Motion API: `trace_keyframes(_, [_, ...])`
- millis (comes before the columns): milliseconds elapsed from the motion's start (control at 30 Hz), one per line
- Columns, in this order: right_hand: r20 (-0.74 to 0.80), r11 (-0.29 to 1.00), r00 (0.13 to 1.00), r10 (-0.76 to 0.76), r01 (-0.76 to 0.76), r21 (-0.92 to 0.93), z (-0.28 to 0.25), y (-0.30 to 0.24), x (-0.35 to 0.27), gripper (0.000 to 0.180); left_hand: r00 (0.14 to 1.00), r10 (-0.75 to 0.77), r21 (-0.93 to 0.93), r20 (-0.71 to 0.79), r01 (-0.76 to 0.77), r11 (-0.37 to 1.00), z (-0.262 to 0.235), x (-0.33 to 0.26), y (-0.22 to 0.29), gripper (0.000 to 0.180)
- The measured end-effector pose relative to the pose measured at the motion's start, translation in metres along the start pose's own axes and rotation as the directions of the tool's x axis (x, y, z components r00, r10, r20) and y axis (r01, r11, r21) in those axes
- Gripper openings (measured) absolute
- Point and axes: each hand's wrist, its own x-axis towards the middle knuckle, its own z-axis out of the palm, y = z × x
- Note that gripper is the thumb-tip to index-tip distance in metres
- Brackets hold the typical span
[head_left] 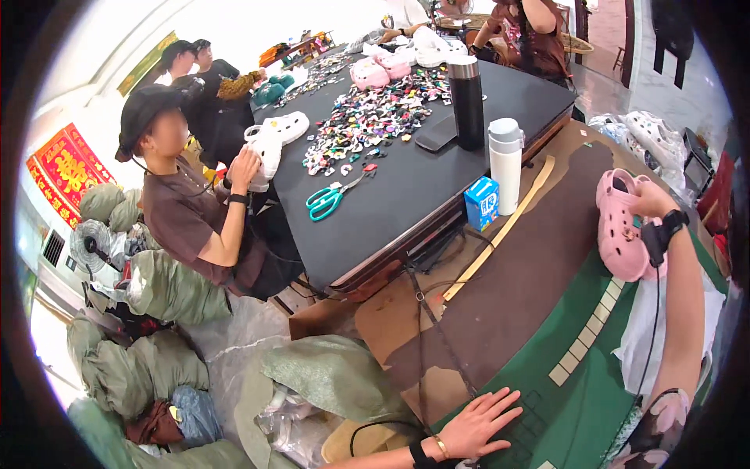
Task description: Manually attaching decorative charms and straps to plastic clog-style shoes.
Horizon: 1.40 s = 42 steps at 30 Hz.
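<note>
Here on the left wrist (433, 450), a slim gold bracelet (442, 446) beside a black band (420, 454)! Over to the right wrist (683, 234): black strap (673, 222), small dark box (653, 241), thin black cable (655, 328) trailing down, and a dark sleeve (664, 422) splashed with pale flowers.

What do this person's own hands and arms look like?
Both are gloveless. The left hand wears a gold-coloured bracelet and a black wristband. The right hand has a black device strapped at the wrist, a thin black cable along the forearm, and a dark sleeve with pale patches.
</note>
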Motion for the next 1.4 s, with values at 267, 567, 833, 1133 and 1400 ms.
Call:
trace_keyframes(267, [0.005,0.941,0.948,0.317,-0.314,-0.13,0.009,-0.018,-0.048,0.041,1.0,0.003,0.013,-0.004,-0.003,1.0,0.001,-0.003,0.004,0.065])
trace_keyframes(567, [-0.312,0.896,0.938,-0.152,-0.003,-0.444,0.029,-0.043,-0.128,0.04,0.992,0.072,0.087,-0.1,-0.063,0.994,0.016,-0.006,-0.006,0.062])
trace_keyframes(833, [-0.006,0.467,0.654,-0.757,0.534,-0.705,-0.033,-0.152,-0.284,0.014,0.954,0.049,-0.358,-0.296,-0.158,0.92,0.015,0.0,-0.025,0.054])
trace_keyframes(1133, [0.198,0.363,0.563,-0.802,0.723,-0.587,0.038,-0.17,-0.429,0.018,0.924,-0.091,-0.761,-0.372,-0.248,0.599,-0.01,0.013,0.016,0.056])
trace_keyframes(1400, [-0.363,0.872,0.795,-0.486,0.471,-0.135,0.087,-0.176,-0.493,0.022,0.956,-0.103,-0.315,-0.274,0.012,0.949,0.009,0.01,0.044,0.071])
